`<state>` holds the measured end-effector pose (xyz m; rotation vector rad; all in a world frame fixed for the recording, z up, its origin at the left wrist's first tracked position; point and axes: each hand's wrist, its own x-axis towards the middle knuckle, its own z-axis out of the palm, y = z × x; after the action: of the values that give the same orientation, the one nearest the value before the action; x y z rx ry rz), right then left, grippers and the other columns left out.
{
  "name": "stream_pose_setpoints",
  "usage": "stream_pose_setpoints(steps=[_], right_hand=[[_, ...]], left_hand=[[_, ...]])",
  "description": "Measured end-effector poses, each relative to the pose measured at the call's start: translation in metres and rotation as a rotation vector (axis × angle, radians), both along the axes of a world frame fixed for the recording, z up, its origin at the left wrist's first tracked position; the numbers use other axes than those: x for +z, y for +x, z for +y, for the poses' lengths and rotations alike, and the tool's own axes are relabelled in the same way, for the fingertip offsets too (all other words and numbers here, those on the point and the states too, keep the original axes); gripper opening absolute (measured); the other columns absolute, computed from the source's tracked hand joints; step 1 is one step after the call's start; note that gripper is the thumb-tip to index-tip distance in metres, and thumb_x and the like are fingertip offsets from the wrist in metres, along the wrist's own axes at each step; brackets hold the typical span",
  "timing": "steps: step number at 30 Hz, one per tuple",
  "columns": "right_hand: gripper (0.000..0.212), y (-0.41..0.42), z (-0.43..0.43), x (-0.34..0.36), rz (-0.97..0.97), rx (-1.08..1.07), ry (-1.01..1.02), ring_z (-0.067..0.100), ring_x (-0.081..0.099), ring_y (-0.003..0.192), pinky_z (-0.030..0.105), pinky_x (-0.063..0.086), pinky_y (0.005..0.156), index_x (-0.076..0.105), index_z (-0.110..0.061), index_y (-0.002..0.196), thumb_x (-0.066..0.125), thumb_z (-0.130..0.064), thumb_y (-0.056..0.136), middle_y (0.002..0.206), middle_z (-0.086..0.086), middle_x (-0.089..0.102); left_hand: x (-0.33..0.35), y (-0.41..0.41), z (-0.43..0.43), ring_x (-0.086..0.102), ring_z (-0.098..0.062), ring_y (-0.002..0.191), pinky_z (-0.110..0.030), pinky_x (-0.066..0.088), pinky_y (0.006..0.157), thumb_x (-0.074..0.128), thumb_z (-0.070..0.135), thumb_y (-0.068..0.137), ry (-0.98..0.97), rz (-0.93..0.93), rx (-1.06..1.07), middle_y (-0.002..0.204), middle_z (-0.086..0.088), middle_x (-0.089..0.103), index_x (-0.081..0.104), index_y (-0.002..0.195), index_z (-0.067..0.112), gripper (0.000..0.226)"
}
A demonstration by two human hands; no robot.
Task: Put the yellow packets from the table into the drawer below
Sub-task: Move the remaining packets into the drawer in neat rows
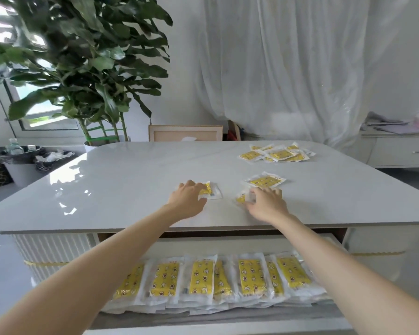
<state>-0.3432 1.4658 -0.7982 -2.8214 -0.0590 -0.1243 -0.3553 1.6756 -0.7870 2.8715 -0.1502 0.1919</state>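
Note:
Both my arms reach over the grey table (121, 180). My left hand (188, 200) lies on a yellow packet (212, 191), fingers curling round its near edge. My right hand (267, 203) grips another yellow packet (241, 198), partly hidden under the fingers. One more packet (265, 181) lies just beyond the right hand. A pile of several packets (277, 153) sits at the far right of the table. Below the table's front edge the drawer (228, 243) stands open, and a row of several yellow packets (203, 279) lies inside it.
A large leafy plant (87, 68) stands behind the table's left corner. Bins (22, 163) sit on the floor at the left. A white curtain (288, 68) hangs behind, and a low white cabinet (397, 151) stands at the right.

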Motion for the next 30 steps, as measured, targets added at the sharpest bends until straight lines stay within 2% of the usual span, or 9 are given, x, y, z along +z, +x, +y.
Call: stream_pose_setpoints(steps=[3, 7, 12, 14, 18, 22, 24, 28, 30], right_hand=[[0.046, 0.004, -0.012, -0.012, 0.045, 0.006, 0.039, 0.033, 0.027, 0.135, 0.044, 0.03, 0.109, 0.043, -0.028, 0.137, 0.035, -0.048, 0.096, 0.152, 0.002, 0.03], [0.038, 0.008, -0.015, -0.017, -0.02, 0.023, 0.156, 0.028, 0.042, 0.123, 0.042, 0.036, 0.103, 0.057, -0.031, 0.119, 0.035, -0.051, 0.095, 0.135, -0.002, 0.048], [0.01, 0.018, -0.018, -0.013, -0.052, -0.037, 0.39, 0.016, 0.059, 0.103, 0.032, 0.05, 0.085, 0.067, -0.028, 0.082, 0.068, -0.037, 0.079, 0.109, -0.009, 0.066], [0.012, 0.025, -0.018, -0.007, -0.011, -0.088, 0.475, 0.017, 0.061, 0.104, 0.028, 0.05, 0.083, 0.067, -0.028, 0.076, 0.078, -0.03, 0.071, 0.112, -0.006, 0.065], [0.036, 0.032, -0.01, 0.003, 0.071, -0.213, 0.47, 0.028, 0.05, 0.116, 0.03, 0.043, 0.086, 0.064, -0.034, 0.086, 0.085, -0.026, 0.058, 0.129, 0.0, 0.052], [0.043, 0.033, -0.008, 0.008, 0.142, -0.3, 0.523, 0.031, 0.049, 0.116, 0.032, 0.047, 0.088, 0.065, -0.034, 0.091, 0.089, -0.026, 0.056, 0.126, 0.001, 0.043], [0.051, 0.032, -0.01, 0.008, 0.162, -0.312, 0.549, 0.031, 0.048, 0.116, 0.034, 0.048, 0.093, 0.065, -0.033, 0.098, 0.091, -0.025, 0.055, 0.124, 0.004, 0.039], [0.053, 0.029, -0.009, 0.008, 0.153, -0.325, 0.553, 0.032, 0.047, 0.116, 0.039, 0.044, 0.099, 0.061, -0.037, 0.095, 0.092, -0.027, 0.052, 0.124, 0.003, 0.04], [0.054, 0.029, -0.008, 0.008, 0.129, -0.321, 0.528, 0.032, 0.046, 0.117, 0.036, 0.044, 0.096, 0.06, -0.037, 0.096, 0.092, -0.029, 0.053, 0.126, 0.003, 0.042]], left_hand=[[-0.002, 0.025, -0.015, 0.029, -0.03, 0.134, -0.042, 0.032, 0.103, 0.039, 0.031, 0.098, 0.028, 0.013, 0.074, 0.149, -0.004, 0.032, 0.036, 0.143, 0.026, 0.046], [-0.011, 0.048, -0.021, 0.026, -0.034, 0.135, -0.044, 0.03, 0.103, 0.031, 0.028, 0.097, -0.008, 0.137, 0.201, 0.147, -0.005, 0.034, 0.034, 0.143, 0.028, 0.045], [-0.024, 0.052, -0.021, 0.026, -0.031, 0.132, -0.041, 0.03, 0.1, 0.034, 0.046, 0.094, -0.015, 0.104, 0.268, 0.141, -0.003, 0.037, 0.039, 0.14, 0.033, 0.049], [-0.022, 0.052, -0.021, 0.024, -0.03, 0.132, -0.042, 0.031, 0.1, 0.041, 0.055, 0.089, -0.037, 0.114, 0.269, 0.141, -0.002, 0.035, 0.039, 0.141, 0.035, 0.055], [-0.017, 0.048, -0.019, 0.02, -0.028, 0.135, -0.043, 0.028, 0.107, 0.051, 0.066, 0.081, -0.092, 0.188, 0.247, 0.143, -0.004, 0.028, 0.035, 0.143, 0.03, 0.074], [-0.016, 0.042, -0.015, 0.029, -0.032, 0.122, -0.039, 0.036, 0.094, 0.051, 0.073, 0.077, -0.019, 0.222, 0.267, 0.134, -0.012, 0.028, 0.038, 0.139, 0.023, 0.08], [-0.016, 0.041, -0.011, 0.032, -0.035, 0.121, -0.039, 0.037, 0.095, 0.051, 0.074, 0.076, -0.027, 0.239, 0.282, 0.136, -0.014, 0.029, 0.036, 0.14, 0.023, 0.084], [-0.018, 0.042, -0.005, 0.037, -0.032, 0.125, -0.038, 0.035, 0.1, 0.053, 0.078, 0.069, -0.062, 0.258, 0.283, 0.137, -0.011, 0.042, 0.037, 0.141, 0.024, 0.092], [-0.018, 0.041, -0.003, 0.041, -0.03, 0.125, -0.036, 0.036, 0.099, 0.055, 0.079, 0.067, -0.084, 0.254, 0.281, 0.134, -0.007, 0.049, 0.039, 0.14, 0.023, 0.093]])
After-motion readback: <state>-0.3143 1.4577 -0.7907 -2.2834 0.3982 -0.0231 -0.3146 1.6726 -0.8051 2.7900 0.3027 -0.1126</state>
